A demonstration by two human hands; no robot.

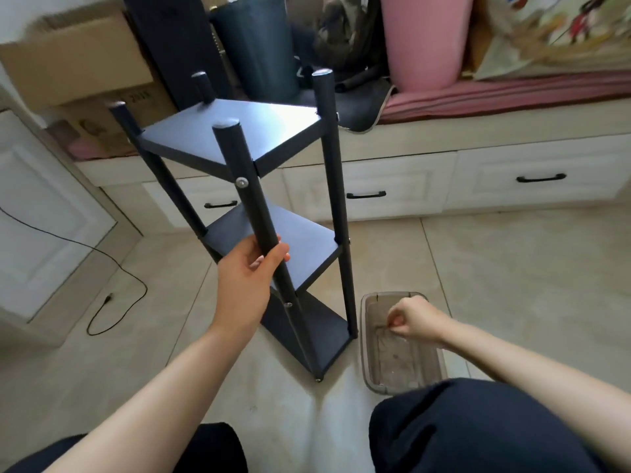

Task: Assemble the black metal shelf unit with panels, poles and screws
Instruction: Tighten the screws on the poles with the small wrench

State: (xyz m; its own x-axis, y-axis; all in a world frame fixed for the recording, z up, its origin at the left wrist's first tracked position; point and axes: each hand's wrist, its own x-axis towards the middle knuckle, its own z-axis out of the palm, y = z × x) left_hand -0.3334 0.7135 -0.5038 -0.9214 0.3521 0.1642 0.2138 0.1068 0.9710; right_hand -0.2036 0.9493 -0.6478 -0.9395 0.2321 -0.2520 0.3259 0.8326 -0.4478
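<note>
Shelf unit [239, 138] upright on floor, near pole [254, 213] gripped by left hand [247, 268]; right hand [411, 319] right of it, fingers curled, pinching something small over clear tray [370, 367].

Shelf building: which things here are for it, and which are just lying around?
For the job:
shelf
pole gripped by the left hand
plastic tray under the right hand

Just lying about:
cardboard box
bin
cable
</note>
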